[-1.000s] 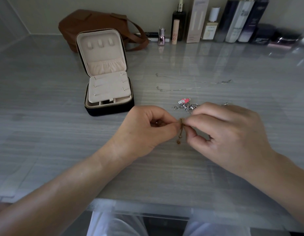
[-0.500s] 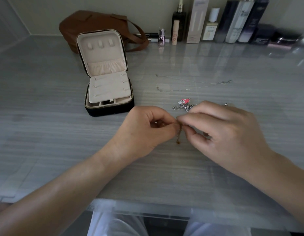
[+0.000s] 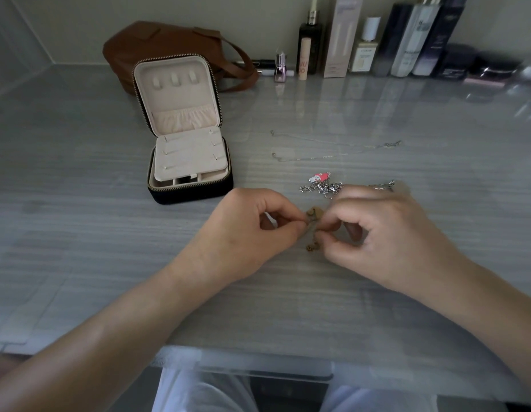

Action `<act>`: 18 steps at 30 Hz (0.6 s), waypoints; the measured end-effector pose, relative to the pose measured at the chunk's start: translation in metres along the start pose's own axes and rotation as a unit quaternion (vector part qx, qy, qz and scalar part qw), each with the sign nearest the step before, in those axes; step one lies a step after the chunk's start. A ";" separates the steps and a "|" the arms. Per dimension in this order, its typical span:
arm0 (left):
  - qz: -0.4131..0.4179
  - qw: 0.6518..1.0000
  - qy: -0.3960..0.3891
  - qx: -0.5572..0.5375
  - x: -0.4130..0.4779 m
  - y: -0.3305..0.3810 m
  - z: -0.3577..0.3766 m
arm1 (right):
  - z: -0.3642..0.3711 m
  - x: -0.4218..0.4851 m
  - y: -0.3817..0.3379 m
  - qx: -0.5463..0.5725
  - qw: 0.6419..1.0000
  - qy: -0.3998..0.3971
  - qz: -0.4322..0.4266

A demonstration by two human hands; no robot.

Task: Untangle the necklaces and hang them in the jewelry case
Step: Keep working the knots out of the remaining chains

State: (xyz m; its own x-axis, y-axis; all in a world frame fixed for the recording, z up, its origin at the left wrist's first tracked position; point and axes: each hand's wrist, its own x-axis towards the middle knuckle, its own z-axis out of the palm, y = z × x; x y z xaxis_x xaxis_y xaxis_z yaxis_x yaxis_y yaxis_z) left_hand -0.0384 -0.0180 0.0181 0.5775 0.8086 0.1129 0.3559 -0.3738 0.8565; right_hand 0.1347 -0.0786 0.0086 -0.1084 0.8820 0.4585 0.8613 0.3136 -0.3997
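My left hand and my right hand meet at the table's middle, both pinching a thin gold necklace whose end dangles between them. Just behind my right hand lies a silver chain necklace with a pink and white charm. Farther back a fine silver necklace is stretched out flat. The black jewelry case stands open at the left, its cream lid upright with three hooks and a pouch.
A brown leather bag sits behind the case. Several cosmetic bottles and boxes line the back wall. The grey table's front edge is close to my lap.
My fingers have shifted on the gold necklace and a small loop of it now sticks up between my two hands. The case and the other necklaces have not moved.
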 end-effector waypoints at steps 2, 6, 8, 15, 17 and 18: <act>0.000 1.000 -0.009 0.004 -0.001 -0.001 -0.002 | -0.001 0.001 0.000 0.041 0.999 -0.015 0.011; -0.003 0.999 -0.046 0.006 -0.001 -0.003 -0.006 | 0.000 0.000 -0.001 0.055 0.997 -0.044 0.009; -0.004 0.999 -0.050 0.006 -0.001 -0.005 -0.008 | 0.001 -0.001 -0.001 0.035 0.998 -0.055 -0.004; -0.016 1.000 0.002 -0.008 0.000 -0.007 -0.013 | 0.004 -0.005 -0.003 0.012 0.995 -0.085 -0.048; -0.015 1.000 0.019 -0.007 0.000 -0.007 -0.015 | 0.003 -0.005 -0.003 0.040 0.994 -0.098 -0.034; -0.015 1.000 0.020 -0.006 0.000 -0.006 -0.015 | 0.003 -0.005 -0.002 0.055 0.993 -0.103 -0.027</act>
State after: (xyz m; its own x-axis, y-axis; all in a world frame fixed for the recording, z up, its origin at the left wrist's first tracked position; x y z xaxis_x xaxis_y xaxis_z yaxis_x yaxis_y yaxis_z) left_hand -0.0520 -0.0088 0.0203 0.5363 0.8372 0.1073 0.3637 -0.3440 0.8657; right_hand 0.1319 -0.0828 0.0051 -0.2625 0.9123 0.3144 0.7932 0.3895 -0.4681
